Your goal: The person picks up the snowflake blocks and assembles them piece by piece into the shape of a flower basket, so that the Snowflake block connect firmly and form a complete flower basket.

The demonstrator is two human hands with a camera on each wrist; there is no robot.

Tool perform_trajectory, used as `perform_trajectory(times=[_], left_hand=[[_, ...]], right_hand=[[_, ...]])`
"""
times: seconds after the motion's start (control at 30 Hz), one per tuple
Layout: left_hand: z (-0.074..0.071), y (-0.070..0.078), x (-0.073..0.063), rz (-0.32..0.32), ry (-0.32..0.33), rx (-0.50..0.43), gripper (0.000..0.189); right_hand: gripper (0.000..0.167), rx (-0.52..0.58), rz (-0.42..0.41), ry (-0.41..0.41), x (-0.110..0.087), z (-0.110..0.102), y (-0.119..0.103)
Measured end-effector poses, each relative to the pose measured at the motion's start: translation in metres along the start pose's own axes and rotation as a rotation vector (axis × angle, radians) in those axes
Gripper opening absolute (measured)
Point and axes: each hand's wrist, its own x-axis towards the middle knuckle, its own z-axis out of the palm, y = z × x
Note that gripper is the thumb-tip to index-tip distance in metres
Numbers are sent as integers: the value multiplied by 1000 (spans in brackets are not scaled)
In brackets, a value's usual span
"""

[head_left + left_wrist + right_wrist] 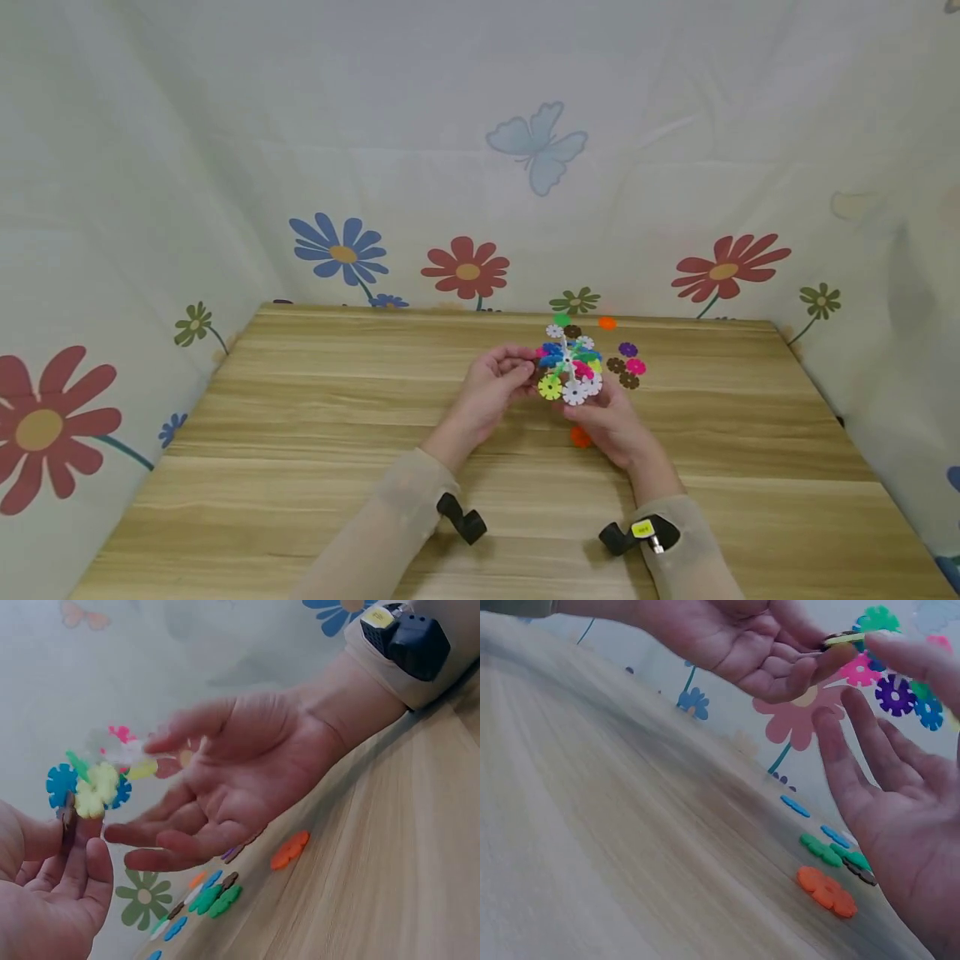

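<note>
A many-coloured cluster of joined snowflake discs (567,367) is held up over the table between the two hands. My left hand (491,387) pinches a brown disc (67,819) at the cluster's left side, thumb against fingers. On the other side is my right hand (611,421), its fingers spread and loosely extended in the left wrist view. One of its fingertips lies at the edge of a yellow disc (845,640) in the right wrist view; whether it presses there cannot be made out. White, blue, green, pink and purple discs also show in the cluster.
Loose discs lie on the wooden table (337,433): an orange disc (581,437) under the right hand, brown discs (628,380), a pink disc (636,367) and a purple disc (627,349) to the right. Farther back lies another orange disc (607,322). A flower-printed cloth (420,150) hangs behind.
</note>
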Motion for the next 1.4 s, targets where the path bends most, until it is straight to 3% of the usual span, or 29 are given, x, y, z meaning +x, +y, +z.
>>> perform_trajectory(times=[0.1, 0.2, 0.43, 0.53, 0.6, 0.73, 0.83, 1.0, 1.17, 1.27, 1.4], left_hand=[[-2, -1, 1, 21, -5, 57, 18], [-3, -3, 2, 40, -17, 133, 17], [0, -7, 2, 42, -106, 333, 15], [-4, -7, 6, 52, -111, 393, 14], [-11, -7, 9, 91, -65, 478, 13], [-27, -9, 20, 171, 109, 722, 15], [-35, -13, 33, 173, 178, 899, 20], [-37, -23, 55, 144, 112, 1128, 35], [-31, -27, 65, 172, 70, 1300, 36], [-27, -25, 66, 176, 57, 1356, 31], [-24, -20, 63, 116, 46, 1306, 25]], right_hand=[[54, 105, -12, -119, 0, -2, -3], [38, 154, -12, -132, 2, -3, -4], [25, 134, -7, 169, 8, 2, -4], [21, 128, -4, 246, 8, 3, -4], [21, 132, -1, 277, 8, 2, -3], [20, 146, 14, 321, 8, 0, -2], [21, 158, 21, 336, 6, 0, 0], [23, 174, 21, 346, 5, -1, 1], [23, 168, 22, 319, 6, 0, 0], [24, 155, 18, 311, 6, 0, 0], [24, 148, 28, 320, 7, 0, -2]])
